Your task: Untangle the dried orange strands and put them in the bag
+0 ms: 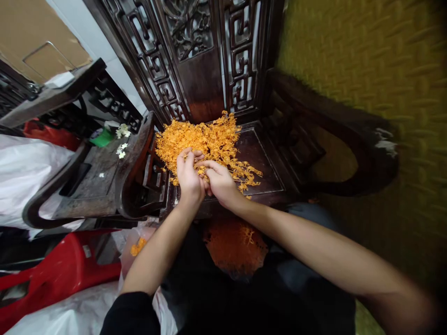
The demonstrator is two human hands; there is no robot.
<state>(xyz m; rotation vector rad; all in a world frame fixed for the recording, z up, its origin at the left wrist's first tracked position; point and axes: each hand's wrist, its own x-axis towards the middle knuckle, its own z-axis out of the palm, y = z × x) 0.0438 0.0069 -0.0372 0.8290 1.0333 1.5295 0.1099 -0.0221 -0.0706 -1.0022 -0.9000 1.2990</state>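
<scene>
Orange flower sprigs (195, 135), one loose heap: narrow, curled petals on thin stems of like colour. Lies tangled over the left and middle of the dark wooden chair seat (263, 151), reaches the back edge; thins to straggling loose sprigs (249, 172) toward the front edge, right of centre.

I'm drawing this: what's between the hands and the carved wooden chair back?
In the head view, a frilly orange pile lies on the dark seat, between the left hand and right hand and the carved back.
</scene>
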